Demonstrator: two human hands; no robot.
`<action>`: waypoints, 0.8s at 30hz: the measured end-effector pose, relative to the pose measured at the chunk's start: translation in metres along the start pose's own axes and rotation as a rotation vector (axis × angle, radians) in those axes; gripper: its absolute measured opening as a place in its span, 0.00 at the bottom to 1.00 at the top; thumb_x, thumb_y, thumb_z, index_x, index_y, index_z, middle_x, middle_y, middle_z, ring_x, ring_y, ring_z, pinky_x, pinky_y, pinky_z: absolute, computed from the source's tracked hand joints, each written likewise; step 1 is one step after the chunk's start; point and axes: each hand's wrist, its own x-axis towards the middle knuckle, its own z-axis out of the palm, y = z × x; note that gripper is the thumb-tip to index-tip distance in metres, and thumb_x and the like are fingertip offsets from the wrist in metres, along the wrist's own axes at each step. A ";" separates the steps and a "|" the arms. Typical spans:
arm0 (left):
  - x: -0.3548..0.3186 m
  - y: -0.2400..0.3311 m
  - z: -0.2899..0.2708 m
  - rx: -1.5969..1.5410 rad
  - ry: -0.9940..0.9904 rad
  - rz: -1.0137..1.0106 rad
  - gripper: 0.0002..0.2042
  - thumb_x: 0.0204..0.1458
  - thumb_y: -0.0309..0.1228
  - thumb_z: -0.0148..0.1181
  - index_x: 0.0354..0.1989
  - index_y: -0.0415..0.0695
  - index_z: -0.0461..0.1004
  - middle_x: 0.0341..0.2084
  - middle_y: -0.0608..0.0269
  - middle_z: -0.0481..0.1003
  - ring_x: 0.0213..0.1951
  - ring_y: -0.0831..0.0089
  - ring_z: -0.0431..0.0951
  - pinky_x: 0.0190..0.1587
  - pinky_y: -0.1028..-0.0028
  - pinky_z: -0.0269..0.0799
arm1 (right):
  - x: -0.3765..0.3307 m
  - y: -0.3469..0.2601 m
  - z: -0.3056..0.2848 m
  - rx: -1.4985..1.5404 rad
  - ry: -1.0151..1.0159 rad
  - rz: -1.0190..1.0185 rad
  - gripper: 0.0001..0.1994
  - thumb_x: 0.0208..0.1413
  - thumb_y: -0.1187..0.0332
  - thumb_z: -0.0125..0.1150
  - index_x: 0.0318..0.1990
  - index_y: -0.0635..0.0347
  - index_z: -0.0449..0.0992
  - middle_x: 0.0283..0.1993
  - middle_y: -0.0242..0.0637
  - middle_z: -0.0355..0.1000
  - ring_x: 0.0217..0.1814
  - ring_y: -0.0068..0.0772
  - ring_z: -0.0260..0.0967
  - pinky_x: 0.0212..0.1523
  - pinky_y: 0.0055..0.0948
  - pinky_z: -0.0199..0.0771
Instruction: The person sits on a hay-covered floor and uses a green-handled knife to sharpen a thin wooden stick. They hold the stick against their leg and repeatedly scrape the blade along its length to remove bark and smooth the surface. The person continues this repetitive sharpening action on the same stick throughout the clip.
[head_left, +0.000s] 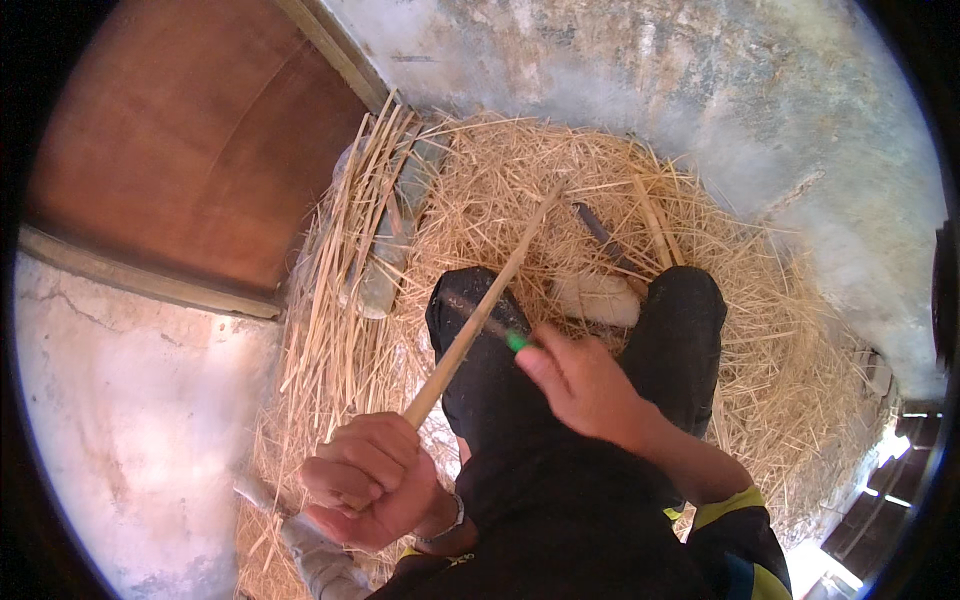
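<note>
My left hand (370,475) is closed in a fist round the lower end of a long, pale wooden or bamboo stick (470,330). The stick slants up and away to the right, above my left thigh, its far tip over the straw. In my right hand (590,385) is a knife (516,340) with a green handle; the fingers are wrapped round it. Its thin, slightly blurred blade crosses the stick near mid-length, pointing left. Whether the edge touches the wood I cannot tell.
Straw (790,400) covers the floor around my legs. A dark, blade-like tool (603,238) and a pale block (597,298) lie ahead. Long thin strips (345,240) lean at the left beside a grey stone (410,190). A stained wall (700,90) and brown door (200,140) stand close.
</note>
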 end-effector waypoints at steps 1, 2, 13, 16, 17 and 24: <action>-0.001 -0.001 0.001 -0.066 -0.061 -0.006 0.22 0.62 0.53 0.38 0.20 0.52 0.57 0.07 0.72 0.51 0.10 0.81 0.47 0.16 0.78 0.46 | -0.006 -0.009 -0.001 0.018 -0.036 -0.032 0.18 0.64 0.54 0.46 0.35 0.62 0.67 0.22 0.51 0.69 0.24 0.59 0.69 0.26 0.51 0.67; -0.003 0.002 0.004 -0.014 0.020 0.042 0.21 0.61 0.51 0.41 0.21 0.50 0.57 0.08 0.70 0.55 0.09 0.79 0.51 0.14 0.77 0.49 | -0.011 -0.017 -0.001 0.036 -0.074 -0.066 0.17 0.64 0.55 0.46 0.34 0.62 0.67 0.21 0.51 0.69 0.24 0.58 0.69 0.25 0.50 0.68; 0.003 0.002 0.002 -0.213 0.136 -0.082 0.16 0.56 0.38 0.49 0.18 0.47 0.57 0.08 0.67 0.61 0.07 0.73 0.59 0.10 0.71 0.53 | 0.000 -0.011 0.007 -0.028 -0.119 -0.022 0.18 0.64 0.54 0.46 0.34 0.63 0.68 0.17 0.52 0.68 0.21 0.58 0.69 0.23 0.50 0.68; 0.023 0.013 0.037 0.233 0.778 0.329 0.16 0.58 0.43 0.42 0.20 0.49 0.56 0.10 0.69 0.60 0.10 0.77 0.54 0.16 0.76 0.53 | -0.006 -0.021 -0.012 0.070 -0.169 -0.039 0.18 0.64 0.54 0.47 0.34 0.63 0.67 0.19 0.49 0.68 0.21 0.56 0.69 0.22 0.48 0.66; 0.035 0.034 0.047 0.419 1.003 0.528 0.17 0.59 0.44 0.39 0.21 0.50 0.56 0.11 0.70 0.59 0.11 0.79 0.53 0.18 0.78 0.52 | -0.004 -0.036 -0.011 0.120 -0.219 -0.112 0.18 0.64 0.54 0.47 0.34 0.63 0.66 0.19 0.49 0.69 0.21 0.56 0.69 0.22 0.48 0.66; 0.049 0.113 0.007 0.878 0.723 0.501 0.14 0.58 0.31 0.50 0.17 0.49 0.67 0.13 0.70 0.70 0.17 0.75 0.71 0.25 0.76 0.72 | -0.010 -0.039 -0.029 0.214 -0.238 -0.107 0.18 0.64 0.54 0.48 0.35 0.62 0.65 0.22 0.47 0.68 0.23 0.55 0.69 0.24 0.46 0.66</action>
